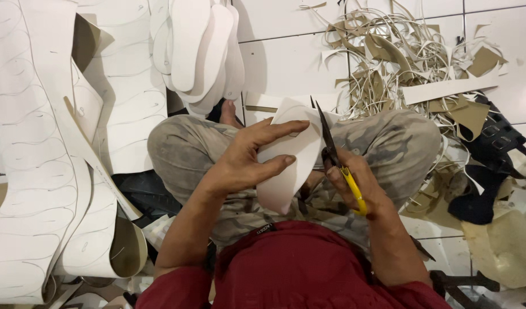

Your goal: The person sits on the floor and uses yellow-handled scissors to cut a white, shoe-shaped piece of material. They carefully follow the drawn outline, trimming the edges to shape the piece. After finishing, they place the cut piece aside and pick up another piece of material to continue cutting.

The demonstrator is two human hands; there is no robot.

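White tiled floor [286, 63], marked sheets [34, 171] left | left hand [248, 160] pinching white sole piece [289, 154] over lap | right hand [354, 183] gripping yellow-handled scissors [334, 151], blades at its right edge | step: trimming outline; next likely needs turning the piece | offcuts [400, 63] far right.

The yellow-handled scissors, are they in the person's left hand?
No, the yellow-handled scissors are in the right hand; the left hand holds the white sole-shaped sheet.
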